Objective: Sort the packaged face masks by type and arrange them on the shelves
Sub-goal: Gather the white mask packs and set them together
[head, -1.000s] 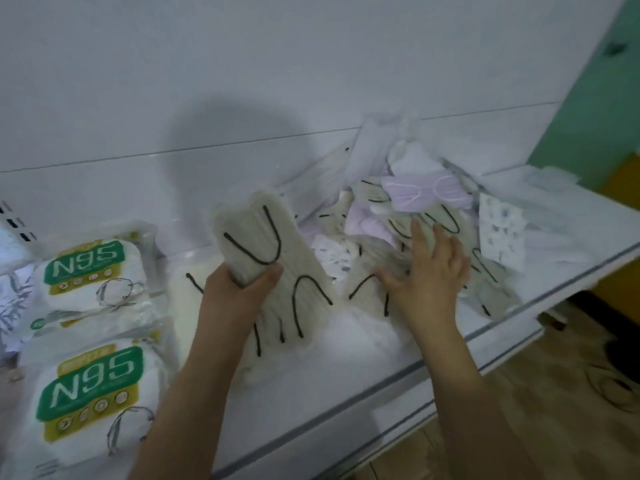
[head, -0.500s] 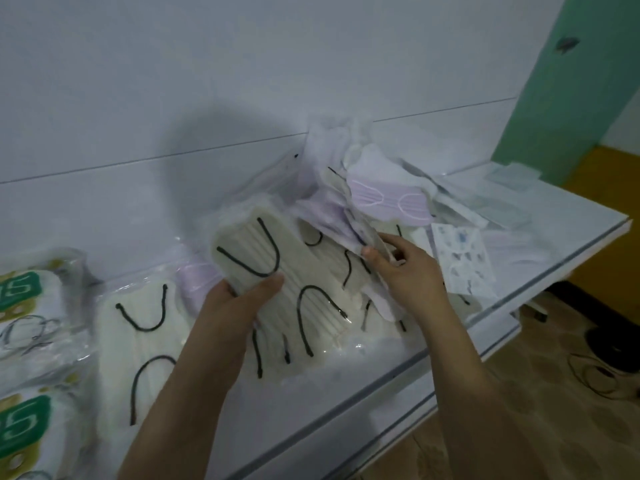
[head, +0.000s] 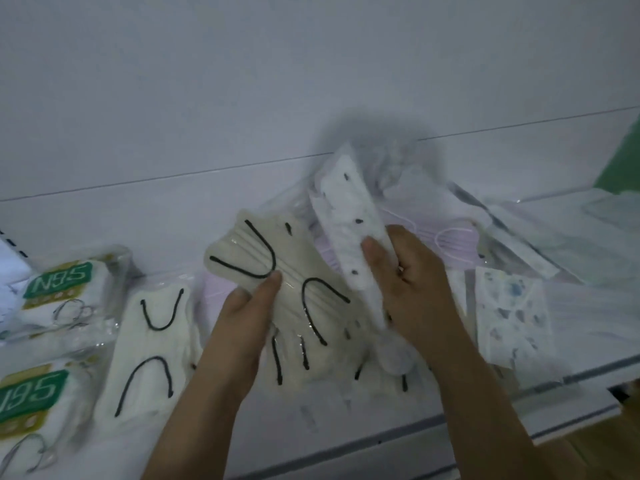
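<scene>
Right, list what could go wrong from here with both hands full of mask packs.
1. The left hand holds a fanned bundle of cream masks with black ear loops mostly by the thumb; the lower packs could slide out.
2. The right hand pinches a white black-dotted mask pack against that cream bundle, so types may get mixed.
3. The loose pile behind could topple toward the shelf edge.

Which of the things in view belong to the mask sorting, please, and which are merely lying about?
Part of the job:
- left hand holding cream masks
- right hand holding a white dotted pack
- N95 packs
- lilac masks
- patterned pack
- shelf

Lying about:
- green wall
</scene>
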Available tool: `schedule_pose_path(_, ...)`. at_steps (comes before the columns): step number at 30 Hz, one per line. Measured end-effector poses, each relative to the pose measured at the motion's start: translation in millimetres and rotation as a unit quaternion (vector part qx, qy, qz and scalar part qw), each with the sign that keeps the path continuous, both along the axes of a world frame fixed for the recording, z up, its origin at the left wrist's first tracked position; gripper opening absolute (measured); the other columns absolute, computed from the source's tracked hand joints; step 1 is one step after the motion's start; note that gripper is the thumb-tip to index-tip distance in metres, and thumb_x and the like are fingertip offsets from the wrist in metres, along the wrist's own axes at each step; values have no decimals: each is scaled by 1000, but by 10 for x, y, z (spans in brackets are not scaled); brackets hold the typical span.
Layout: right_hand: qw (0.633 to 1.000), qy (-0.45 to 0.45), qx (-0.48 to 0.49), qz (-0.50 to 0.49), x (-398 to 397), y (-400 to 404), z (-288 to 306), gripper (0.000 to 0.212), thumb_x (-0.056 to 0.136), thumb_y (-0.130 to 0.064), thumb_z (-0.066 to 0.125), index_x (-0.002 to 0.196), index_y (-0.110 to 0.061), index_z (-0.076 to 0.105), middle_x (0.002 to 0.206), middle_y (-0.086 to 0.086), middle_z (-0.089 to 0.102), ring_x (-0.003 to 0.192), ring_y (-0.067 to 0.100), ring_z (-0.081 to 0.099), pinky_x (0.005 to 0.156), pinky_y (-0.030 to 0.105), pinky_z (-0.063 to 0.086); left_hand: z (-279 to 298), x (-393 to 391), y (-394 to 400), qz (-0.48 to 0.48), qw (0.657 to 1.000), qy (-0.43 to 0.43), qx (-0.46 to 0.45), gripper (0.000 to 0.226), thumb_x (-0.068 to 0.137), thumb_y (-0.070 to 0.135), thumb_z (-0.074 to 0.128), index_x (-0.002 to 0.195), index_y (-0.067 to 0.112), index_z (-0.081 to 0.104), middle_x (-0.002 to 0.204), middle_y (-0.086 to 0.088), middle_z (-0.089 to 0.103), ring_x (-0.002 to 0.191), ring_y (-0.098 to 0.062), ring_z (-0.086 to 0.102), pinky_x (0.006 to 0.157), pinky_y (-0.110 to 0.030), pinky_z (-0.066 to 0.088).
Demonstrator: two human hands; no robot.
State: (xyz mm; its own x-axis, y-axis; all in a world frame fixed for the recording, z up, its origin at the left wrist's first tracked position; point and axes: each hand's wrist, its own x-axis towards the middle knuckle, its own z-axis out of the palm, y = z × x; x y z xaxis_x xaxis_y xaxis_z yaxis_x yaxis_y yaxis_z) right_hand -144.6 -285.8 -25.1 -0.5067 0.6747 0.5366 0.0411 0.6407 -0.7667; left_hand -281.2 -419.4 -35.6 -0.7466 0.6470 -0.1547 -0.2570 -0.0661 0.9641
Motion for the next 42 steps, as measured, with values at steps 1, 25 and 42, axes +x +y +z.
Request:
schedule_pose_path(1,998,-30,49,34,-41,-85,-23,19,103,-28,49,105,-19,66,97,-8,64,89,-2,59,79,14,44,36,70,21,-7,999,-43,31,19,103,27,51,107,22,68,99,1,79,90,-12,75,81,-31,56)
schedule_pose_path(25,995,-10,72,68,-154,-455,-253,14,96,-24,60,84,-19,63,68,-8,58,63,5,53,57,10,38,-244,456,-269,200,974,-41,95,32,102,31,52,127,15,64,116,-2,75,107,-16,72,95,-37,54)
schedule_pose_path(42,833,-453,184,257,-413,-486,-834,109,57,-98,13,152,-45,16,164,-11,-3,150,15,-10,119,43,-15,-203,-147,-1238,331,940,9,82,36,86,20,77,116,3,64,99,-9,75,95,-22,73,88,-33,58)
